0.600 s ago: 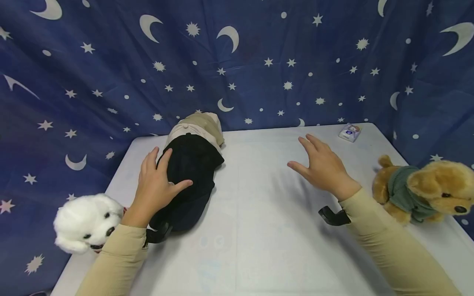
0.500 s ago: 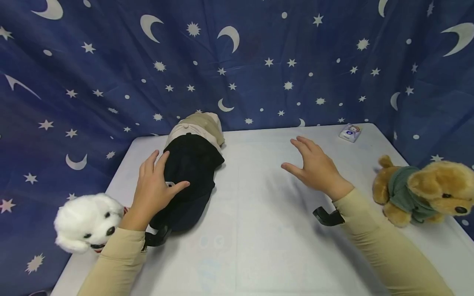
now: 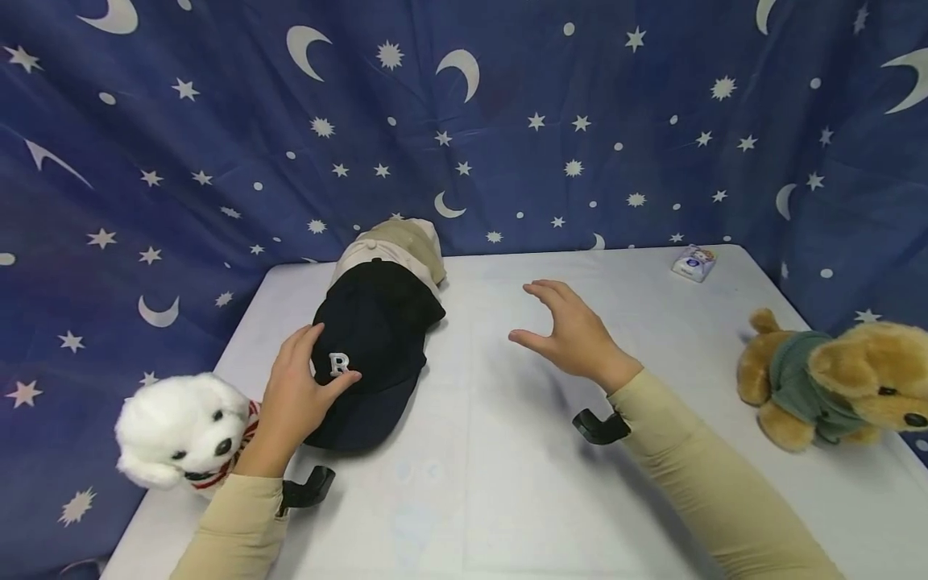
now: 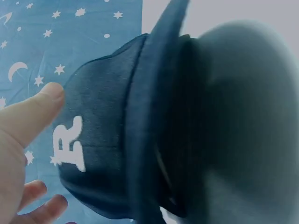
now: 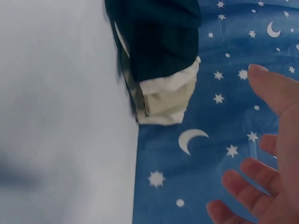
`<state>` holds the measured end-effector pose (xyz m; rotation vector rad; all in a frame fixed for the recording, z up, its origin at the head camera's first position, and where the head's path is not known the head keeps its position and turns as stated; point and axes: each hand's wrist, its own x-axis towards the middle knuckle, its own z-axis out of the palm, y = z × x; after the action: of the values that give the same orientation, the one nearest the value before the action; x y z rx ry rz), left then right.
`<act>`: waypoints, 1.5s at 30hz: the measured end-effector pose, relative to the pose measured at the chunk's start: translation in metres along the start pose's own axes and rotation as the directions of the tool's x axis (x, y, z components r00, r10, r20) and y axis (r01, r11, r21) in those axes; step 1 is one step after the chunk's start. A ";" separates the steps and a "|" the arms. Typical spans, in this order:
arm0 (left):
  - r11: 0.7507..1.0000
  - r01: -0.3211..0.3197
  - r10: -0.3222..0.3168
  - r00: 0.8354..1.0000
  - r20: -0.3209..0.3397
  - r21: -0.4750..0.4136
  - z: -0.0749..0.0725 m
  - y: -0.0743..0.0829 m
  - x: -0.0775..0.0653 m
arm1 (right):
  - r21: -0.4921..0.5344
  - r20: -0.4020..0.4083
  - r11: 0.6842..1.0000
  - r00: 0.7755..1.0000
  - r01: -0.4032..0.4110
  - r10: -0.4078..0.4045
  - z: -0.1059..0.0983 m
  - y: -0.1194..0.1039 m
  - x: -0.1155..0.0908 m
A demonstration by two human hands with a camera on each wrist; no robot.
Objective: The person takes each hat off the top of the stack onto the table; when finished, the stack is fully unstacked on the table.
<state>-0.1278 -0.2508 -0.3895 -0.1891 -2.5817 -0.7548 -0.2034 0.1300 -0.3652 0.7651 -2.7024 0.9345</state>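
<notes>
A row of stacked caps runs along the left of the table in the head view. Frontmost is a navy baseball cap with a white letter R, its brim toward me. Behind it are a black cap and paler cream and beige caps. My left hand is at the navy cap's left side, thumb and fingers spread, overlapping its edge in the head view. Above the middle of the table my right hand hangs with thumb and fingers apart, holding nothing, right of the caps.
A white plush dog sits at the left edge, beside my left forearm. On the right is a tan plush dog in a green top. A small tissue-like pack lies at the back right of the white table. Starry blue cloth hangs behind.
My right hand has moved left, toward the caps. My left hand has come slightly back toward me, uncovering the letter R. The head view has shifted a little.
</notes>
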 end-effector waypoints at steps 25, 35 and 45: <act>0.982 0.189 -0.188 0.981 0.043 -0.025 0.005 -0.024 -0.048 | 0.183 0.118 0.983 0.993 -0.012 -0.010 0.070 -0.044 0.038; 0.941 0.339 -0.336 0.927 0.169 0.010 0.003 -0.026 -0.057 | 0.222 0.189 0.974 0.982 -0.038 -0.005 0.094 -0.062 0.048; 0.917 0.397 -0.395 0.896 0.203 0.031 -0.001 -0.027 -0.066 | 0.245 0.202 0.969 0.977 0.014 -0.065 0.112 -0.077 0.058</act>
<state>-0.0752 -0.2741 -0.4314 0.2834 -2.8533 -0.9338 -0.2130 -0.0145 -0.3934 1.0135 -2.7669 1.2579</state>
